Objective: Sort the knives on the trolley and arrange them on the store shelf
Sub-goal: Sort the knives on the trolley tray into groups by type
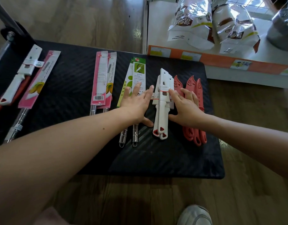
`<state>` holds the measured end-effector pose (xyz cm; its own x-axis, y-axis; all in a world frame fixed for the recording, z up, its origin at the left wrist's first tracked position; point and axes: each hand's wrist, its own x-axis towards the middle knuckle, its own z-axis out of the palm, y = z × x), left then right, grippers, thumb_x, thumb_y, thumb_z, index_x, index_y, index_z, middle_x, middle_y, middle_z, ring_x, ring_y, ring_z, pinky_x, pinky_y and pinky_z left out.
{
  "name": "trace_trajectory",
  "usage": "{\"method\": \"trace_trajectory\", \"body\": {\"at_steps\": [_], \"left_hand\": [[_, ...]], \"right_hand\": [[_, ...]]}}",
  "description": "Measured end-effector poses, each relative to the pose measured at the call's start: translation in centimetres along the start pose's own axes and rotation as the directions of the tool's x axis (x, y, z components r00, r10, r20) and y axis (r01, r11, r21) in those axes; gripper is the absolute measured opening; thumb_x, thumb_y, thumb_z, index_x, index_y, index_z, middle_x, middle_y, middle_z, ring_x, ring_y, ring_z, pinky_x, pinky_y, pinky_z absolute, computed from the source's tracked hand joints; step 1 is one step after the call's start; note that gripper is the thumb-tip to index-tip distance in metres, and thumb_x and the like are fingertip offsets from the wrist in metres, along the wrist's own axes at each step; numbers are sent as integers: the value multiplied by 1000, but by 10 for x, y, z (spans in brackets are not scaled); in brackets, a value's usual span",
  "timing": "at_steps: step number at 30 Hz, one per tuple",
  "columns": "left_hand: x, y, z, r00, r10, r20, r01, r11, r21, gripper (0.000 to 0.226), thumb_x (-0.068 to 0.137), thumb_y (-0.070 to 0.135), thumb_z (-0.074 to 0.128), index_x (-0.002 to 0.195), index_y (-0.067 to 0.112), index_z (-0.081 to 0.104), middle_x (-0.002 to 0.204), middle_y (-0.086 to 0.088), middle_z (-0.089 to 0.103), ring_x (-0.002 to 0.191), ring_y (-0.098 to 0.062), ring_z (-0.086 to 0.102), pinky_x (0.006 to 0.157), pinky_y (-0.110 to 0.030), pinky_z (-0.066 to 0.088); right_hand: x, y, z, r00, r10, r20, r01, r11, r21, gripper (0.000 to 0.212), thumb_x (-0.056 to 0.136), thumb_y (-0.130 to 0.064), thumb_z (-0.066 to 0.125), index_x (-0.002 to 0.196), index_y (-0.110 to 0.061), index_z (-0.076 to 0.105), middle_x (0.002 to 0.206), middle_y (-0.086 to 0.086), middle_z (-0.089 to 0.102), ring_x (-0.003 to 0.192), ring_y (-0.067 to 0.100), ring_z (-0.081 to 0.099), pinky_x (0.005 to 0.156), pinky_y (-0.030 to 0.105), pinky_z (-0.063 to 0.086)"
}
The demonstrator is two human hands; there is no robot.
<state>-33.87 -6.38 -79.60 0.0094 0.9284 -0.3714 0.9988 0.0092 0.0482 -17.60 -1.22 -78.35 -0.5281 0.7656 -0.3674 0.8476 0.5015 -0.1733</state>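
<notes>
Knife packets [137,73] partly under left hand [134,103]

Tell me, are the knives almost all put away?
Not yet. Done: pink packs, green packs and coral knives lie grouped on the trolley. In hand: the left hand and right hand, fingers straight, flank the white knives. Left: a mixed pile sits far left, and no knife shows on the shelf, only bags.
</notes>
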Motion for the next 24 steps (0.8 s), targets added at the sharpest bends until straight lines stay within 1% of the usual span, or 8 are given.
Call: {"method": "trace_trajectory", "body": {"at_steps": [4,8,11,14,17,20,24], "left_hand": [[-1,1,-1,1000,14,-15,-14,1000,3,121,70,67,60,146,16,-19,157,-1,13,144,-29,-13,113,-50,-2],[-1,1,-1,1000,19,-16,-19,1000,13,118,74,63,60,145,16,-20,157,-1,12,144,-30,-12,113,-51,0],[1,1,-1,1000,24,-14,-23,999,28,115,75,61,60,146,16,-20,157,-1,11,144,-30,-12,113,-51,0],[2,0,-1,1000,28,-3,-28,1000,9,116,74,62,61,146,18,-19,158,-1,8,144,-30,-12,113,-51,-1],[4,-2,0,998,61,-6,-61,998,22,113,73,63,61,144,30,-21,158,0,3,143,-32,-11,113,-52,0],[6,-2,-1,995,97,-12,-96,993,66,107,74,64,60,140,43,-23,158,-4,1,143,-34,-9,112,-53,3],[8,-2,-1,996,92,-7,-91,993,74,106,75,63,59,139,45,-23,158,-4,1,143,-35,-8,113,-53,4]], "right_hand": [[1,-4,0,1000,-15,2,15,1000,1,84,88,-33,56,150,-22,0,158,5,8,144,24,-14,114,41,-14],[3,-5,1,999,-49,18,49,999,-15,81,89,-34,55,150,-25,3,158,5,7,144,23,-15,113,41,-15],[3,-2,1,999,-32,19,33,999,-16,83,88,-34,56,150,-24,1,158,2,8,145,22,-14,114,42,-15],[3,4,0,1000,-2,-6,2,999,-32,85,88,-36,55,150,-20,-1,158,1,12,145,23,-12,113,42,-16],[3,11,-1,998,57,-32,-60,995,-77,80,91,-35,52,150,-17,2,157,1,14,145,24,-12,112,42,-17],[2,18,-1,996,80,-30,-83,987,-139,68,96,-34,42,150,-17,5,158,0,9,144,24,-15,111,43,-20],[0,20,4,996,64,-56,-75,974,-216,59,99,-38,28,150,-21,3,159,-3,1,143,23,-21,108,44,-24]]}}
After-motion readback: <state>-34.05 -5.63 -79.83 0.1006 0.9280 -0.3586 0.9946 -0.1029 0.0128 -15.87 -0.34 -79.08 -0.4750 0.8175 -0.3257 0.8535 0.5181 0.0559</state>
